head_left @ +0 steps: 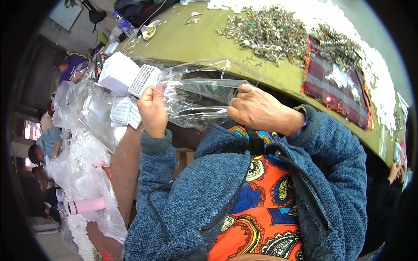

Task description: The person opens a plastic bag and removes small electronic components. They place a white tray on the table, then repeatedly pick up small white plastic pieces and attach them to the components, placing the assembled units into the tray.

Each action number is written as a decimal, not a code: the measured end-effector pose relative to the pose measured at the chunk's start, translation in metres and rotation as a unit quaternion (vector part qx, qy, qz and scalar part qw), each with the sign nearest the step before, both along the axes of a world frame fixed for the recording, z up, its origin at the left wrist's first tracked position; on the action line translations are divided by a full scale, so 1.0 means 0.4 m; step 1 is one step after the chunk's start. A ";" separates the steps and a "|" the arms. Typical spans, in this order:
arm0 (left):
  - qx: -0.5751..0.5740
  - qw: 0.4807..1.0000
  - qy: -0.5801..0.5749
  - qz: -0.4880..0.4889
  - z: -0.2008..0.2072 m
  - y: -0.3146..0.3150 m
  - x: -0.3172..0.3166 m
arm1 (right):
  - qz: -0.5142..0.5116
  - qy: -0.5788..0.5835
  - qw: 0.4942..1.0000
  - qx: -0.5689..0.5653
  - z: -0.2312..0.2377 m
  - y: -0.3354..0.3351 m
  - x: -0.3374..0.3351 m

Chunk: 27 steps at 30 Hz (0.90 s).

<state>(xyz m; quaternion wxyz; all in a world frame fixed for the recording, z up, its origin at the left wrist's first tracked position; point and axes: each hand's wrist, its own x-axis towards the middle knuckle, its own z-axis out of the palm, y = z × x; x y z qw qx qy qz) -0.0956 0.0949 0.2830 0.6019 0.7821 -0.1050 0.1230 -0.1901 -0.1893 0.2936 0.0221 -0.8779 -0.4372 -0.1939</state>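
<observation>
A clear plastic bag (pixel 198 93) is stretched between my two hands, above the table's near edge. My left hand (pixel 153 111) pinches its left end, thumb on top. On the other side, my right hand (pixel 261 109) has its fingers curled closed around the bag's right end. The film is see-through and creased, and I make out nothing inside it. Close to my left hand, a white ridged tray (pixel 144 80) lies beside a white box (pixel 118 73). More white compartmented pieces (pixel 124 112) sit just below these.
The green table (pixel 196 39) bears a heap of small metallic pieces (pixel 272 35) and a dark plaid cloth (pixel 322 82). Loose plastic sheets (pixel 98 117) and a pink cylinder (pixel 87 205) lie at left. Another person's hands (pixel 396 172) show at far right.
</observation>
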 end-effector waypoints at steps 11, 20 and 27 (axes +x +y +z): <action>-0.161 0.976 0.078 -0.127 0.013 -0.072 0.095 | -0.081 0.272 0.955 0.084 0.094 0.025 -0.007; 0.032 0.976 0.019 -0.213 0.022 -0.180 -0.062 | -0.261 0.043 0.955 0.136 0.033 0.032 0.045; 0.275 0.913 -0.019 -0.301 0.004 -0.083 -0.003 | -0.046 0.340 0.892 0.296 0.041 -0.107 0.072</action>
